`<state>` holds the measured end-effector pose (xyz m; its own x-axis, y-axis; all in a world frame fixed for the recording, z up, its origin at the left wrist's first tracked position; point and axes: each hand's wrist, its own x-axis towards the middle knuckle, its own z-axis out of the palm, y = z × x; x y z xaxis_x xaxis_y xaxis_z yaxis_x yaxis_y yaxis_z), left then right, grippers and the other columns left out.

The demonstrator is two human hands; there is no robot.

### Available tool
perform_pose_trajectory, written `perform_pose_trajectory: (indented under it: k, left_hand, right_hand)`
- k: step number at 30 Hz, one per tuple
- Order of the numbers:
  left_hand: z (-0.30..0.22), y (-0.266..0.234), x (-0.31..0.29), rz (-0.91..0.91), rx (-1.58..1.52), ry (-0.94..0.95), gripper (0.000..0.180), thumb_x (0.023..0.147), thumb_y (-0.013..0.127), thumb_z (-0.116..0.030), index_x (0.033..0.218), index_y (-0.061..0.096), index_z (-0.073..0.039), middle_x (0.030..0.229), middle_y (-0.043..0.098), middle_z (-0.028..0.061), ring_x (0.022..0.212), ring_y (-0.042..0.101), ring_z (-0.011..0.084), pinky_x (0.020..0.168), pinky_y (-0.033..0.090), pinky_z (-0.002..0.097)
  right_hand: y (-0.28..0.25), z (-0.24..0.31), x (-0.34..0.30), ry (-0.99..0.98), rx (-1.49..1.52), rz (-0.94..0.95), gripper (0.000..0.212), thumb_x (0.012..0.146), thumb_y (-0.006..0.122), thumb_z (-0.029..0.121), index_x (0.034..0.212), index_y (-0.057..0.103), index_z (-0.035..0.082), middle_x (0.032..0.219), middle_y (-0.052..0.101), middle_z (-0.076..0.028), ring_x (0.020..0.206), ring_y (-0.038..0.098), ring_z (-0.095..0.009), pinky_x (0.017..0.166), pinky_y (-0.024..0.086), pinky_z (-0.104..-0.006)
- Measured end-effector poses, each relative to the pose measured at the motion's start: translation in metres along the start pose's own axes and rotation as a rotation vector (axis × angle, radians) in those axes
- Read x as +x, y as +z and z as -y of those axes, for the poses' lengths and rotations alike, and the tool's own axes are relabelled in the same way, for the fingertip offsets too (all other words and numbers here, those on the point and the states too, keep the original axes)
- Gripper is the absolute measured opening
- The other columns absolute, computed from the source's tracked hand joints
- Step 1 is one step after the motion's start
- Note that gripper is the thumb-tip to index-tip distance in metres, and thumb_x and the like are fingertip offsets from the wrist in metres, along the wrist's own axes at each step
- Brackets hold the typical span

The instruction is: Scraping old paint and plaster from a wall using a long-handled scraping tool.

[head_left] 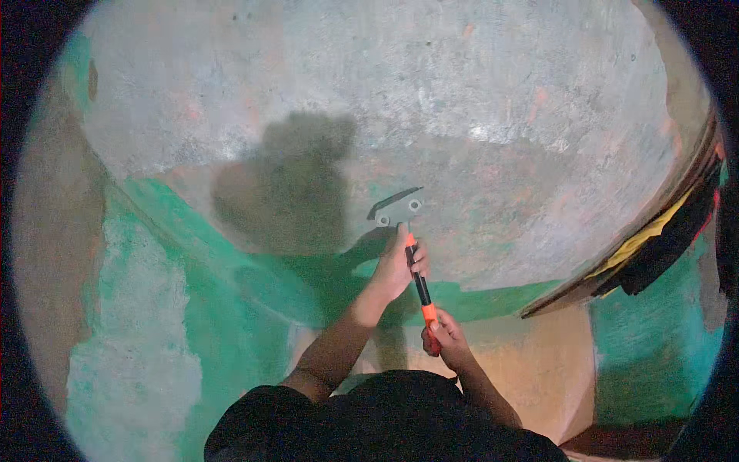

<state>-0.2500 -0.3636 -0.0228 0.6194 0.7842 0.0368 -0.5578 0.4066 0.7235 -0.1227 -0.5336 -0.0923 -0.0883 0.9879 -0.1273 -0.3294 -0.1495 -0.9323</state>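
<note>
A long-handled scraper with a black and orange handle slants up and away from me. Its head is grey with two pale round fastenings, and lies at or very near the patchy grey surface. A dark thin strip, blade or shadow, shows just beyond the head. My left hand is wrapped round the upper handle, close below the head. Lower down, my right hand grips the red-orange butt end. Whether the blade touches the surface, I cannot tell.
Green paint borders the grey area's lower side, with worn green-grey patches at left. An orange-tan panel is at lower right. Black and yellow cloth-like pieces are along the right edge. My shadow falls left of the scraper.
</note>
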Motion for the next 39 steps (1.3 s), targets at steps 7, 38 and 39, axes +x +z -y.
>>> perform_pose_trajectory:
  k: [7,38,39]
  left_hand:
    - [-0.014,0.053,0.022,0.24,0.05,-0.06,0.051,0.099,0.034,-0.062,0.083,0.04,-0.013,0.066,0.039,-0.0019,0.054,0.042,0.0134,0.059,0.042,0.0328]
    - [-0.155,0.206,0.076,0.364,0.264,0.222,0.047,0.103,0.031,-0.053,0.128,0.044,-0.016,0.071,0.042,-0.0016,0.06,0.041,0.012,0.068,0.043,0.0352]
    - [-0.152,0.205,0.076,0.358,0.252,0.234,0.046,0.103,0.03,-0.053,0.128,0.044,-0.017,0.07,0.042,-0.0015,0.059,0.041,0.012,0.067,0.042,0.0352]
  right_hand:
    - [-0.017,0.052,-0.021,-0.033,0.113,0.211,0.054,0.101,0.051,0.026,0.148,0.029,0.012,0.073,0.052,-0.003,0.054,0.049,-0.011,0.046,0.039,-0.0255]
    - [0.018,0.217,0.007,-0.457,-0.056,0.009,0.052,0.103,0.047,0.031,0.146,0.035,0.006,0.065,0.05,-0.002,0.043,0.045,-0.008,0.039,0.036,-0.0225]
    - [0.018,0.216,0.006,-0.458,-0.091,-0.011,0.051,0.103,0.047,0.03,0.146,0.035,0.006,0.065,0.049,-0.001,0.044,0.044,-0.007,0.039,0.036,-0.0221]
